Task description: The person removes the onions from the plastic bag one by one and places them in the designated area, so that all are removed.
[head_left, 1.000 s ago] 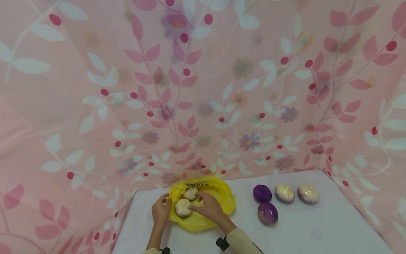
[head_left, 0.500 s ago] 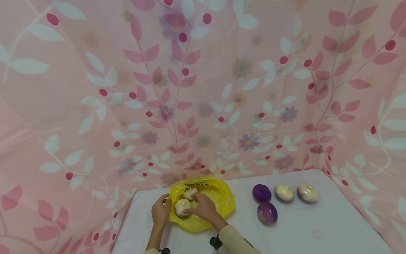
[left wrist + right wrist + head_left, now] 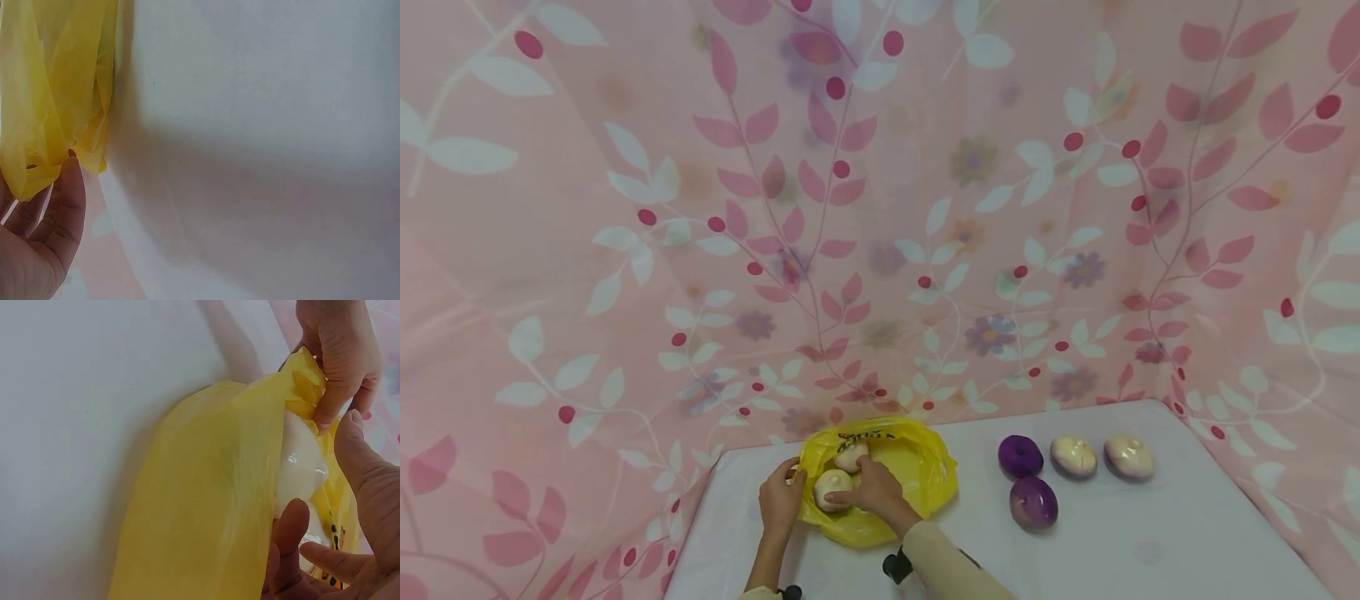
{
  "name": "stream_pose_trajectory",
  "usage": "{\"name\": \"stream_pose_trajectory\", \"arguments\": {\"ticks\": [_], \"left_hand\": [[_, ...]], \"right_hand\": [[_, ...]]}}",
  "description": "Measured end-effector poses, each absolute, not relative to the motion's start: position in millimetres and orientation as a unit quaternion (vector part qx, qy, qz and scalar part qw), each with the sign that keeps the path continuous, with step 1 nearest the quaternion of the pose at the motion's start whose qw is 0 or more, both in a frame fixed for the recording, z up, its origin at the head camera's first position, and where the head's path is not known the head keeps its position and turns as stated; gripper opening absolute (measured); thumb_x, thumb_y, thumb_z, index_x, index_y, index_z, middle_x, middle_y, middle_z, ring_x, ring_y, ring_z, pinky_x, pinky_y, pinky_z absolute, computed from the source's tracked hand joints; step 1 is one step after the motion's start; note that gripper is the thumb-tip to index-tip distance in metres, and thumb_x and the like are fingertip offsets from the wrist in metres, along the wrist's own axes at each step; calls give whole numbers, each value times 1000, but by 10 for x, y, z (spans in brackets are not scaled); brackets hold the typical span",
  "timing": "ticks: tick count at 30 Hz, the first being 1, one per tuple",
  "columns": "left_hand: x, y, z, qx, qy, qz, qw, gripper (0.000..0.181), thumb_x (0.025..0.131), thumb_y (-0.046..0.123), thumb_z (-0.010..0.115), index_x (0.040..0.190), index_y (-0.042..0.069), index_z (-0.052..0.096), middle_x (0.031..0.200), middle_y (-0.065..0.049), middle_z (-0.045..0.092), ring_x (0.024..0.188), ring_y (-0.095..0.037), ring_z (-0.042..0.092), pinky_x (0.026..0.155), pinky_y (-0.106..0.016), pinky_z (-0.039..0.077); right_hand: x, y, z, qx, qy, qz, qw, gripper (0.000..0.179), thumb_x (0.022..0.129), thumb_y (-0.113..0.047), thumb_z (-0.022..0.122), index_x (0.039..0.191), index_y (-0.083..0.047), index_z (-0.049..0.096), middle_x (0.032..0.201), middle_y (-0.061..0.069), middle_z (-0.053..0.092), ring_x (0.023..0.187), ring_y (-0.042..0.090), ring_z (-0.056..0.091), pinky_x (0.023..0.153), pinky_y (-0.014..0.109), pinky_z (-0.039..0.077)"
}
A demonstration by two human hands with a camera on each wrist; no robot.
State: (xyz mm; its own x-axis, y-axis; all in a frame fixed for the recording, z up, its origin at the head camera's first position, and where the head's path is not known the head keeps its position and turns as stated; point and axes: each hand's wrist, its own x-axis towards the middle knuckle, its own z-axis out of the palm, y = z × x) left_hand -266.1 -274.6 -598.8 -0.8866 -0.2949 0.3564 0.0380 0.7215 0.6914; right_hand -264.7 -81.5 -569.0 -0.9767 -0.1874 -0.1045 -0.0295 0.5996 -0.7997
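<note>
A pink drape (image 3: 880,250) patterned with leaves (image 3: 762,126), crimson berries (image 3: 841,169) and flowers (image 3: 990,335) spans nine to three o'clock behind a white-covered table (image 3: 1097,525) at six; a faint patch (image 3: 1147,552), possibly a flower, marks its cover toward four.

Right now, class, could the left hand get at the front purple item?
Probably not easily: the left hand pinches the yellow bag, which, with the right hand, lies between it and the front purple item.

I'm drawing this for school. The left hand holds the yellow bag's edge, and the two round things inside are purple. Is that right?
No: the front round thing and the back one in the yellow bag are mostly pale, not purple, as the head view shows. The left hand holds its edge.
</note>
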Motion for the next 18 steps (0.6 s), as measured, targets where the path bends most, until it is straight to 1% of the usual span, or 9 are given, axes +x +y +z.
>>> {"name": "stream_pose_trajectory", "arguments": {"ticks": [1,3,5,8,14,18], "left_hand": [[-2660,-2746,-5989,72,-900,-366,227,25,87,4,71,112,0,71,91,-19,72,85,-39,68,73,-54,52],[-2660,-2745,-5989,73,-900,-365,227,25,87,4,71,112,0,72,91,-19,72,85,-39,68,73,-54,52],[-2660,-2743,-5991,75,-900,-364,228,25,87,4,72,112,0,72,91,-19,72,85,-39,68,73,-54,52],[-2668,-2741,-5999,76,-898,-366,231,24,87,4,72,111,0,72,92,-19,72,85,-38,68,73,-53,52],[-2697,-2745,-6043,71,-900,-359,236,24,87,4,72,111,1,72,95,-18,73,85,-37,69,73,-52,53],[-2699,-2755,-6065,71,-901,-354,239,24,87,4,73,110,1,73,92,-18,73,83,-36,69,71,-52,53]], "right_hand": [[-2650,-820,-5697,-56,888,-446,94,89,70,-55,83,133,0,53,124,16,61,109,33,58,94,51,46],[-2653,-833,-5715,-47,881,-458,110,93,71,-55,83,137,1,49,124,16,60,102,30,60,89,48,49],[-2655,-840,-5718,-41,870,-475,127,96,71,-56,82,140,1,45,120,15,61,90,27,61,80,44,53],[-2658,-852,-5715,-33,851,-501,153,101,73,-56,81,144,2,39,112,12,60,75,22,57,66,38,53],[-2666,-884,-5717,-12,840,-519,157,111,72,-58,81,150,2,29,110,12,59,75,22,56,66,38,53],[-2670,-931,-5758,4,827,-537,166,114,71,-60,80,151,2,26,115,13,58,83,23,56,71,38,54]]}}
